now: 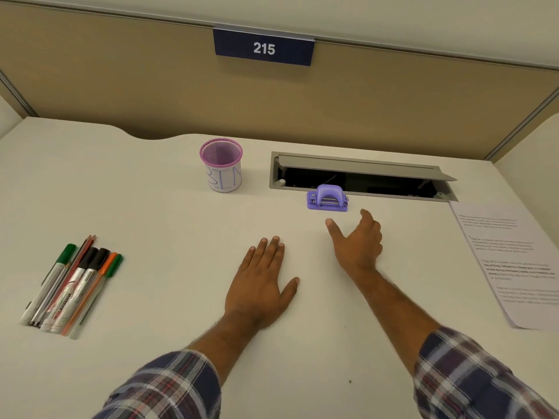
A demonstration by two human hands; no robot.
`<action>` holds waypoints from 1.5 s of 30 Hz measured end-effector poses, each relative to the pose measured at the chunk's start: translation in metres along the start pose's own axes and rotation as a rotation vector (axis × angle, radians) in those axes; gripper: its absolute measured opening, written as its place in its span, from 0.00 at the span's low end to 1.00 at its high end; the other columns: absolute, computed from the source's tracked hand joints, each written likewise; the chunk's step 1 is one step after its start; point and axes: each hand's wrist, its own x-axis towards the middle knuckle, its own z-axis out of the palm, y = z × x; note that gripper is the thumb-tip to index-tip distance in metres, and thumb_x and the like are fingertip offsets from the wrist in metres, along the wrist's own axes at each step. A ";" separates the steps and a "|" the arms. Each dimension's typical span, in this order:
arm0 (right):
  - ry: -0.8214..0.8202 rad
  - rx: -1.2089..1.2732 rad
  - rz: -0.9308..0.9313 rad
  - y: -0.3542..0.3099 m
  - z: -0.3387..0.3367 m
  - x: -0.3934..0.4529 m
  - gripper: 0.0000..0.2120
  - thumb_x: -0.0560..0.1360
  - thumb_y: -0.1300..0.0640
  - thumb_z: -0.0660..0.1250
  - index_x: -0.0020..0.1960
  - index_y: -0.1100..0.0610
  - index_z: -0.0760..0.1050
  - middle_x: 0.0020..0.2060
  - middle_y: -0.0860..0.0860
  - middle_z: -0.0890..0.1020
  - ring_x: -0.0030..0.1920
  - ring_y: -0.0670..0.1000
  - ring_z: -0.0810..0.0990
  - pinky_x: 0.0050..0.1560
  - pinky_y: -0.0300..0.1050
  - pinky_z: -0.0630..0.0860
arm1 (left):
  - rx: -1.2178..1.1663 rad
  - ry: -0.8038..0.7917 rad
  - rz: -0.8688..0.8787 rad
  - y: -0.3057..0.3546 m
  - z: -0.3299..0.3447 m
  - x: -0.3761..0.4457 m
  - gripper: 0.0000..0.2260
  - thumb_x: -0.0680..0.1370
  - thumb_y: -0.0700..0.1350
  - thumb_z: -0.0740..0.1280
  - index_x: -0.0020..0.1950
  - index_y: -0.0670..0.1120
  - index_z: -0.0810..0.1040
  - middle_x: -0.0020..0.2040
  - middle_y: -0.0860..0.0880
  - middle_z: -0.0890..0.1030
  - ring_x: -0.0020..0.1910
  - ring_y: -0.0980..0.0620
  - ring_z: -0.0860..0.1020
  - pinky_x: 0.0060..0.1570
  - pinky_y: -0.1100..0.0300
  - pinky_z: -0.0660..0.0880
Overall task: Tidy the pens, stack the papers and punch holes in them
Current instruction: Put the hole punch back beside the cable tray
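Observation:
Several pens and markers (74, 284) lie side by side at the left of the white desk (169, 225). An empty purple mesh pen cup (221, 164) stands upright at the back centre. A small purple hole punch (327, 198) sits just in front of the cable slot. A stack of printed papers (511, 261) lies at the right edge. My left hand (260, 285) rests flat on the desk, holding nothing. My right hand (358, 240) hovers open, fingers spread, a little below the hole punch and not touching it.
A grey cable slot (360, 175) with its lid raised is set into the desk behind the punch. A beige partition (151, 86) with a blue "215" sign (263, 48) closes off the back. Side partitions flank the desk.

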 end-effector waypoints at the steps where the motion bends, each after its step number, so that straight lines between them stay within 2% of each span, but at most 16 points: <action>1: -0.019 0.034 -0.034 0.011 -0.009 -0.011 0.34 0.72 0.39 0.69 0.71 0.57 0.66 0.66 0.57 0.72 0.65 0.59 0.72 0.63 0.59 0.69 | 0.006 -0.002 0.001 0.000 0.000 0.000 0.35 0.79 0.66 0.44 0.82 0.49 0.48 0.82 0.53 0.46 0.80 0.55 0.43 0.78 0.56 0.40; 3: -0.077 0.101 -0.110 0.033 -0.027 -0.033 0.24 0.74 0.47 0.70 0.66 0.57 0.72 0.62 0.55 0.75 0.62 0.58 0.74 0.63 0.57 0.72 | 0.014 -0.002 0.003 0.000 0.000 0.000 0.35 0.79 0.66 0.44 0.82 0.49 0.48 0.82 0.53 0.47 0.81 0.54 0.44 0.78 0.57 0.40; 5: -0.113 0.115 -0.196 0.052 -0.045 -0.054 0.16 0.75 0.54 0.71 0.60 0.57 0.77 0.56 0.54 0.77 0.58 0.56 0.76 0.61 0.52 0.73 | 0.020 0.003 0.005 0.000 -0.001 0.000 0.35 0.79 0.66 0.44 0.82 0.49 0.49 0.82 0.53 0.48 0.81 0.54 0.45 0.78 0.57 0.40; 7: -0.162 0.083 -0.259 0.067 -0.060 -0.073 0.10 0.75 0.57 0.71 0.56 0.57 0.80 0.52 0.51 0.79 0.56 0.54 0.77 0.59 0.47 0.73 | 0.024 0.002 0.003 0.000 -0.001 -0.001 0.35 0.79 0.66 0.45 0.82 0.49 0.49 0.82 0.53 0.48 0.81 0.54 0.45 0.78 0.56 0.41; 9: -0.231 0.048 -0.304 0.077 -0.071 -0.091 0.07 0.76 0.59 0.69 0.53 0.55 0.81 0.49 0.48 0.79 0.54 0.51 0.77 0.57 0.46 0.74 | 0.024 -0.006 -0.001 0.000 -0.001 0.000 0.35 0.79 0.66 0.44 0.82 0.49 0.49 0.82 0.53 0.48 0.81 0.54 0.45 0.78 0.57 0.41; 15: -0.390 -0.018 -0.368 0.088 -0.083 -0.130 0.08 0.76 0.56 0.69 0.54 0.52 0.82 0.46 0.44 0.77 0.52 0.46 0.74 0.55 0.36 0.69 | 0.026 -0.005 -0.004 0.001 0.000 0.001 0.35 0.79 0.66 0.44 0.81 0.49 0.51 0.82 0.53 0.49 0.81 0.54 0.46 0.78 0.56 0.43; 19: -0.339 -0.068 -0.387 0.086 -0.081 -0.139 0.09 0.76 0.56 0.69 0.55 0.54 0.83 0.46 0.44 0.77 0.51 0.46 0.74 0.53 0.36 0.68 | 0.032 0.000 -0.003 0.000 0.001 0.000 0.35 0.78 0.66 0.44 0.81 0.49 0.51 0.82 0.53 0.50 0.81 0.54 0.46 0.78 0.56 0.42; 23: -0.270 -0.122 -0.413 0.081 -0.078 -0.141 0.04 0.76 0.59 0.69 0.45 0.55 0.83 0.40 0.46 0.79 0.45 0.47 0.75 0.48 0.39 0.72 | 0.021 0.008 -0.005 0.001 0.000 0.000 0.35 0.78 0.66 0.45 0.81 0.49 0.51 0.82 0.53 0.50 0.81 0.53 0.47 0.78 0.57 0.41; 26: -0.274 -0.138 -0.424 0.079 -0.077 -0.139 0.05 0.76 0.61 0.68 0.42 0.55 0.80 0.39 0.46 0.78 0.44 0.49 0.75 0.47 0.44 0.74 | 0.003 0.010 -0.004 0.001 0.001 0.000 0.35 0.78 0.66 0.45 0.81 0.49 0.51 0.82 0.53 0.50 0.81 0.53 0.47 0.78 0.56 0.42; 32: -0.324 -0.124 -0.428 0.071 -0.075 -0.126 0.06 0.77 0.61 0.66 0.43 0.54 0.78 0.40 0.44 0.77 0.45 0.48 0.74 0.48 0.43 0.74 | -0.014 -0.024 0.011 -0.001 0.001 0.000 0.36 0.78 0.67 0.43 0.82 0.49 0.47 0.82 0.53 0.46 0.81 0.54 0.43 0.78 0.56 0.39; 37: -0.288 -0.032 -0.401 0.044 -0.070 -0.096 0.06 0.76 0.60 0.67 0.43 0.50 0.78 0.41 0.41 0.77 0.45 0.44 0.75 0.43 0.35 0.70 | 0.045 -0.019 0.010 -0.017 -0.004 0.013 0.38 0.77 0.69 0.43 0.81 0.49 0.49 0.82 0.52 0.46 0.81 0.53 0.42 0.77 0.56 0.36; 45: -0.248 0.070 -0.432 -0.018 -0.052 -0.051 0.04 0.77 0.60 0.67 0.44 0.54 0.79 0.43 0.47 0.80 0.43 0.48 0.77 0.46 0.41 0.74 | 0.047 0.010 -0.069 -0.062 -0.019 0.029 0.39 0.77 0.70 0.41 0.81 0.49 0.45 0.82 0.53 0.44 0.80 0.55 0.42 0.77 0.57 0.37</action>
